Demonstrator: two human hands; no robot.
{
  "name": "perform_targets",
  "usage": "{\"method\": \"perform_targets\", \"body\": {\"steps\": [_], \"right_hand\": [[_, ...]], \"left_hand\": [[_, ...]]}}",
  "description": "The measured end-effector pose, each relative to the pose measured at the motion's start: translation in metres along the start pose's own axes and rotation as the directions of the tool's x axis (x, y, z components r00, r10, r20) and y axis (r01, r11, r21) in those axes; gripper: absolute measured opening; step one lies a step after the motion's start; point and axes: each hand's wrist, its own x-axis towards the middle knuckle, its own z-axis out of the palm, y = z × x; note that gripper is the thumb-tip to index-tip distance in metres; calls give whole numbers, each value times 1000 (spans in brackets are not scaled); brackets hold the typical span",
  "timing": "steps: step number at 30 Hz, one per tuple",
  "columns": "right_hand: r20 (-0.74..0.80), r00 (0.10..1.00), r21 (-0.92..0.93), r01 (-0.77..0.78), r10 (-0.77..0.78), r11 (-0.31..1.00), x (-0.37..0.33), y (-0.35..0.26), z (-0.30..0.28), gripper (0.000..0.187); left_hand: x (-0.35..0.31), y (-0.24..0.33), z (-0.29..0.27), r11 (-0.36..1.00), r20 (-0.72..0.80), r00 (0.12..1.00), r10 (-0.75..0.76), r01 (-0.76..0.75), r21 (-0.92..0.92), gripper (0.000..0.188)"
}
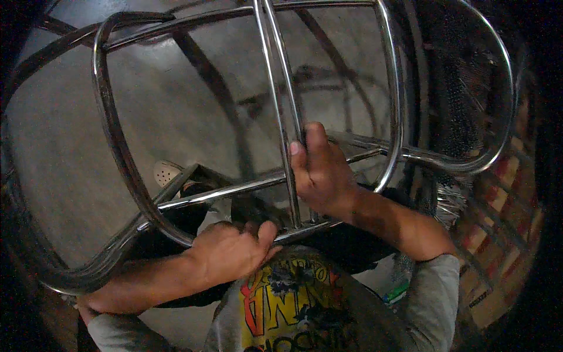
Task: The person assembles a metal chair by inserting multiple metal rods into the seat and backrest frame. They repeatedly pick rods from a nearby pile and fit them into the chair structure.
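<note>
Chrome chair frame [117, 152]: right hand [319, 173] grips upright rods; left hand [229, 249] clasps lower bar.

Chrome tube chair frame [117, 152] is tipped up right in front of the person, over a grey concrete floor [170, 100]. Right hand [319, 173] is wrapped around the pair of thin centre rods [280, 88]. Left hand [231, 249] grips the near crossbar [223, 190] down low. A pale perforated shoe [166, 172] peeks through the frame, and the mesh seat [463, 105] is off to the right.
</note>
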Motion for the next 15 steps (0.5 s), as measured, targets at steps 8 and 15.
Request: {"method": "perform_targets", "body": {"steps": [8, 15], "right_hand": [[-151, 851, -254, 458, -502, 852, -20, -4, 14, 14], [-79, 995, 14, 63, -62, 998, -25, -4, 8, 23]], "left_hand": [[-5, 2, 12, 997, -189, 980, 60, -49, 63, 38], [-8, 12, 14, 991, -200, 979, 38, -12, 131, 39]]}}
